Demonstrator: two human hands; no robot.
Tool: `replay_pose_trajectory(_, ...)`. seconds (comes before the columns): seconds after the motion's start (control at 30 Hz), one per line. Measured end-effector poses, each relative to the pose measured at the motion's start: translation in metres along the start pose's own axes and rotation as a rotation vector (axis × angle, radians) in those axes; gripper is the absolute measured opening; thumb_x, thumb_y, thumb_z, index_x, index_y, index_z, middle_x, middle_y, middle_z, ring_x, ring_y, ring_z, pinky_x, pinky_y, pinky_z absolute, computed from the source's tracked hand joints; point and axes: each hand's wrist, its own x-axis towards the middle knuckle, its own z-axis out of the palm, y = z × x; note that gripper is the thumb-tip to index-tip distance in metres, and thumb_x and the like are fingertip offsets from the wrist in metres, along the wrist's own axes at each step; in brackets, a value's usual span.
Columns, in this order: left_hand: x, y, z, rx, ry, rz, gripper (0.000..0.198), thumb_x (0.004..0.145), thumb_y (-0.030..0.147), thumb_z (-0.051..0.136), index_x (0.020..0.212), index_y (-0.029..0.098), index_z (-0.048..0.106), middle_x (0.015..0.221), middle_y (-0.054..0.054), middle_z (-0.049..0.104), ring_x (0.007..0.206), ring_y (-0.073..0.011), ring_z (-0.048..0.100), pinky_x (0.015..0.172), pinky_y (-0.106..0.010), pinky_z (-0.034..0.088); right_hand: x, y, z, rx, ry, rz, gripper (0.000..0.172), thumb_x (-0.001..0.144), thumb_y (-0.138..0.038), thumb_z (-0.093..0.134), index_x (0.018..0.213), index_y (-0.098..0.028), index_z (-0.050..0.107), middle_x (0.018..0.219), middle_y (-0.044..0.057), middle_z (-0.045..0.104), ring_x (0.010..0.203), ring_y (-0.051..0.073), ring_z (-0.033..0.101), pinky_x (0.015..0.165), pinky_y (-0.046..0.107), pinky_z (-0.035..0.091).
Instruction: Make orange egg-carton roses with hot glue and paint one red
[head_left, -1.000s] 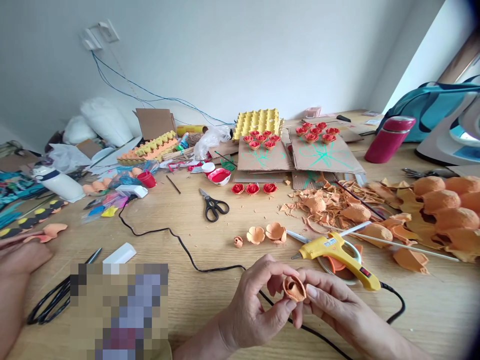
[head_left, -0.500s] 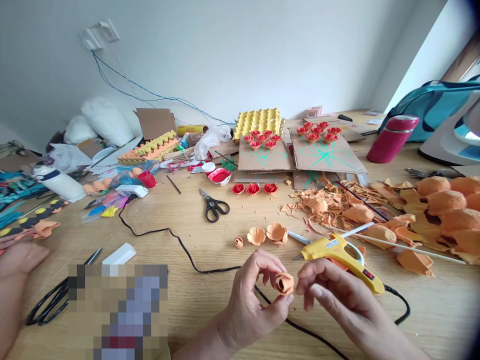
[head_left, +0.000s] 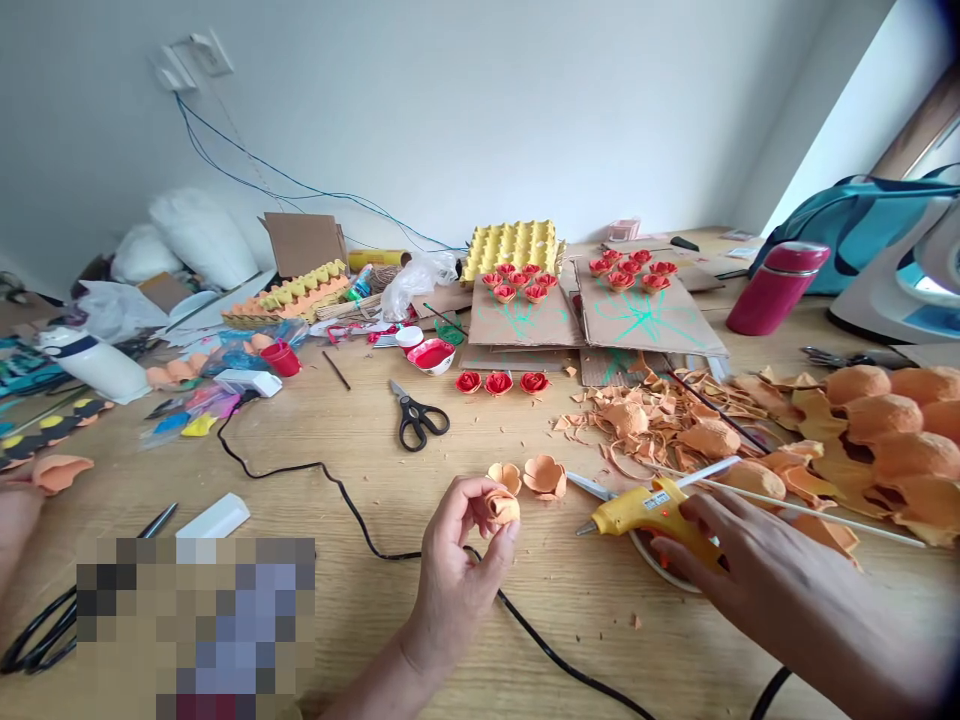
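Observation:
My left hand (head_left: 465, 565) pinches a small orange paper-pulp rosebud (head_left: 502, 506) between thumb and fingers. My right hand (head_left: 739, 570) is closed around the handle of a yellow hot glue gun (head_left: 637, 508), whose nozzle points left and whose small red light shows. The gun lies over a round dish (head_left: 670, 572), mostly hidden beneath it. Just beyond my left hand are two orange cut petal cups, the nearer-left cup (head_left: 507, 477) partly covered and the larger cup (head_left: 546, 477) beside it. Three red-painted roses (head_left: 499, 383) stand in a row farther back.
Black-handled scissors (head_left: 420, 415) lie mid-table. A black cord (head_left: 360, 510) crosses the table. Orange scraps (head_left: 675, 410) and egg-carton cups (head_left: 889, 420) crowd the right. Cardboard sheets (head_left: 651, 315) hold red roses. Another person's hand (head_left: 16, 520) is at the left edge beside an orange piece.
My right hand has moved right, from beside the rosebud onto the glue gun, and taken hold of it. My left hand has shifted left with the rosebud. The view has shifted slightly.

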Motion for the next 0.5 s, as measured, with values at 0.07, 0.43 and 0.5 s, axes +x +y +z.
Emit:
replay_pose_trajectory(0.07,0.001,0.000,0.000,-0.019,0.007,-0.022,0.008,0.094,0.020,0.065,0.101,0.021,0.062,0.087,0.000,0.061,0.078,-0.0142,0.059,0.073,-0.025,0.050,-0.002,-0.001,0.003,-0.022,-0.002,-0.004,0.045,0.090,-0.068,0.055,0.094,-0.026,0.069,0.105,0.015,0.081,0.085,0.037,0.078,0.055,0.040,0.055)
replay_pose_trajectory(0.43,0.000,-0.012,0.003,0.025,-0.028,-0.035,0.011,0.090,0.017,0.066,0.101,0.020,0.063,0.084,0.000,0.066,0.073,-0.0137,0.060,0.070,-0.024,0.051,0.000,-0.012,0.009,0.092,-0.016,0.038,0.042,0.084,-0.069,0.055,0.079,-0.027,0.057,0.081,0.011,0.074,0.072,0.035,0.074,0.058,0.045,0.055)
replay_pose_trajectory(0.5,0.000,-0.013,0.003,0.042,-0.033,-0.017,0.012,0.090,0.016,0.065,0.100,0.021,0.064,0.082,0.001,0.065,0.072,-0.0134,0.058,0.069,-0.023,0.050,-0.001,-0.014,0.012,0.107,0.017,0.035,0.040,0.085,-0.067,0.055,0.080,-0.027,0.056,0.081,0.011,0.073,0.074,0.036,0.074,0.060,0.045,0.054)
